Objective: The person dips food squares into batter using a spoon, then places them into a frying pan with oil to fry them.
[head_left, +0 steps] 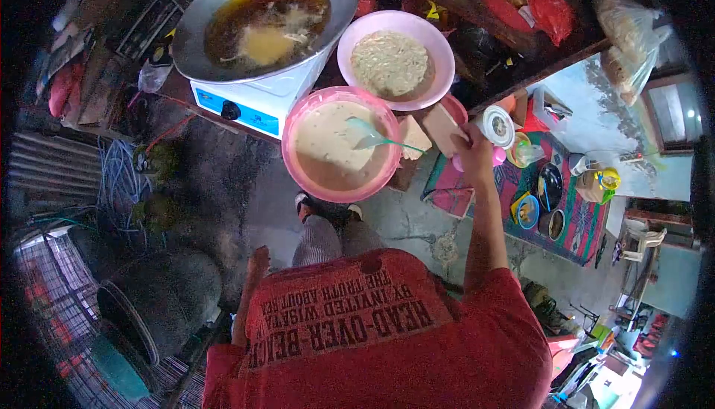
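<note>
My right hand (475,152) reaches forward, its fingers closed on the near end of a flat tan rectangular slab (444,129). Beside the slab lies a pale block (413,138). To the left, a pink basin (293,163) holds cream-coloured batter, with a green ladle (366,138) resting in it. Behind that stands a lighter pink bowl (445,74) of thick, speckled mixture. Oil fills a wide wok (192,44) on the stove, and a pale yellow piece of food (267,44) fries in it. My left hand (258,260) hangs low at my side, holding nothing, fingers loosely apart.
The white stove (246,100) has a black knob on its front. Right of me, a patterned mat (484,212) on the floor carries a blue bowl (527,212), a dark pan (550,186) and other dishes. A large dark container (164,305) stands at left.
</note>
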Motion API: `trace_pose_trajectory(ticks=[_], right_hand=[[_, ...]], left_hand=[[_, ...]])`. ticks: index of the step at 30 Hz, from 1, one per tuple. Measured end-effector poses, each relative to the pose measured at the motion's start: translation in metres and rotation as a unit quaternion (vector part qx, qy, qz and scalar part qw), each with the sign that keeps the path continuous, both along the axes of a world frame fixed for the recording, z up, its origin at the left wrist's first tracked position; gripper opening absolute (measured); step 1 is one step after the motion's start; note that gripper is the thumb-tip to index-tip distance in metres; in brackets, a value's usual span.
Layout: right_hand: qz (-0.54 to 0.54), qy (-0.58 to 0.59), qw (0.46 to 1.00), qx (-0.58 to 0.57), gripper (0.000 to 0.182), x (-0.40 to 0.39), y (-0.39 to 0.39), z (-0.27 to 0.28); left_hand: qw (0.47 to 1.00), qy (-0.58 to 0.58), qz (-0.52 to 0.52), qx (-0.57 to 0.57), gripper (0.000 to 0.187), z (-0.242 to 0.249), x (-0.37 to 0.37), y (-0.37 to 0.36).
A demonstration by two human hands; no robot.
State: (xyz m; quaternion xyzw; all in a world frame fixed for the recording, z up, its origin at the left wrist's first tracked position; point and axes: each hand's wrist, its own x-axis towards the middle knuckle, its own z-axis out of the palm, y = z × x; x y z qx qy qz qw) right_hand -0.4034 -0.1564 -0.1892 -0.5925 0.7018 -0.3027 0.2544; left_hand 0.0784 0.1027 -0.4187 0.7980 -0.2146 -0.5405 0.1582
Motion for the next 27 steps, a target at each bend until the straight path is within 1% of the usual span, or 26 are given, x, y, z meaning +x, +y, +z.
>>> trace_pose_trajectory(ticks=[1, 2, 3, 4, 5, 6, 7, 8, 9, 10, 11, 12, 13, 14, 16, 17, 18, 19, 20, 21, 22, 23, 24, 25, 27], right_hand=[[0.053, -0.025, 0.996, -0.065, 0.027, 0.005, -0.006, -0.006], [0.052, -0.024, 0.996, -0.066, 0.027, 0.009, -0.007, -0.011], [0.120, -0.032, 0.992, -0.027, 0.030, 0.031, -0.008, 0.002], [0.189, -0.039, 0.981, 0.012, 0.032, 0.042, -0.009, 0.009], [0.189, -0.039, 0.981, 0.012, 0.032, 0.041, -0.014, -0.005], [0.150, -0.014, 0.989, -0.005, 0.032, 0.039, -0.022, -0.034], [0.113, 0.011, 0.993, -0.024, 0.032, 0.037, -0.028, -0.056], [0.115, 0.010, 0.993, -0.024, 0.032, 0.034, -0.028, -0.066], [0.109, 0.149, 0.982, 0.035, 0.034, 0.026, -0.028, -0.073], [0.099, 0.284, 0.949, 0.093, 0.037, 0.018, -0.028, -0.085], [0.101, 0.284, 0.949, 0.093, 0.037, 0.005, -0.029, -0.119], [0.127, 0.302, 0.944, 0.026, 0.041, -0.010, -0.032, -0.168], [0.151, 0.319, 0.935, -0.042, 0.045, -0.017, -0.034, -0.193], [0.153, 0.319, 0.935, -0.042, 0.045, -0.012, -0.032, -0.183], [0.141, 0.351, 0.925, 0.020, 0.046, 0.006, -0.023, -0.137], [0.139, 0.351, 0.926, 0.021, 0.046, 0.014, -0.021, -0.122], [0.076, 0.286, 0.952, 0.079, 0.042, 0.020, -0.020, -0.109], [0.012, 0.217, 0.967, 0.134, 0.039, 0.025, -0.020, -0.096], [0.011, 0.217, 0.967, 0.135, 0.039, 0.028, -0.018, -0.081], [-0.030, 0.095, 0.986, 0.131, 0.036, 0.031, -0.015, -0.066], [-0.069, -0.028, 0.989, 0.125, 0.034, 0.033, -0.012, -0.057], [-0.067, -0.028, 0.989, 0.126, 0.034, 0.030, -0.009, -0.054], [-0.060, 0.012, 0.998, 0.007, 0.030, 0.024, -0.007, -0.052], [-0.049, 0.049, 0.991, -0.112, 0.027, 0.024, -0.007, -0.045], [-0.035, 0.047, 0.993, -0.099, 0.027, 0.029, -0.011, -0.017]], left_hand=[[1.000, -0.012, -0.002, 0.005, 0.028, -0.009, 0.004, 0.004], [1.000, -0.011, -0.003, 0.004, 0.028, -0.022, 0.007, 0.006], [0.997, 0.014, 0.072, 0.034, 0.028, -0.060, 0.018, 0.016], [0.986, 0.038, 0.148, 0.063, 0.027, -0.081, 0.024, 0.021], [0.986, 0.038, 0.148, 0.063, 0.027, -0.070, 0.023, 0.015], [0.999, -0.015, -0.035, 0.028, 0.027, -0.048, 0.021, 0.005], [0.974, -0.068, -0.215, -0.008, 0.026, -0.034, 0.019, -0.002], [0.975, -0.070, -0.213, -0.008, 0.026, -0.044, 0.024, 0.003], [0.969, -0.086, -0.232, -0.017, 0.025, -0.059, 0.027, 0.002], [0.962, -0.103, -0.253, -0.025, 0.025, -0.072, 0.033, 0.009], [0.954, -0.118, -0.273, -0.033, 0.024, -0.084, 0.038, 0.028], [0.946, -0.134, -0.294, -0.039, 0.024, -0.098, 0.042, 0.020], [0.936, -0.149, -0.314, -0.047, 0.024, -0.109, 0.046, 0.025], [0.926, -0.165, -0.334, -0.054, 0.023, -0.116, 0.056, 0.055], [0.902, -0.194, -0.378, -0.069, 0.022, -0.138, 0.065, 0.058], [0.902, -0.194, -0.380, -0.069, 0.022, -0.140, 0.068, 0.059], [0.911, -0.200, -0.358, -0.034, 0.022, -0.141, 0.070, 0.058], [0.919, -0.207, -0.335, 0.000, 0.021, -0.142, 0.070, 0.058], [0.919, -0.206, -0.336, 0.000, 0.021, -0.143, 0.070, 0.058], [0.926, -0.195, -0.322, -0.040, 0.020, -0.143, 0.070, 0.058], [0.930, -0.183, -0.307, -0.080, 0.019, -0.144, 0.069, 0.058], [0.934, -0.172, -0.291, -0.120, 0.018, -0.144, 0.068, 0.058], [0.935, -0.161, -0.271, -0.160, 0.017, -0.144, 0.066, 0.059], [0.935, -0.152, -0.250, -0.199, 0.016, -0.144, 0.064, 0.060], [0.930, -0.135, -0.203, -0.274, 0.015, -0.147, 0.061, 0.062]])
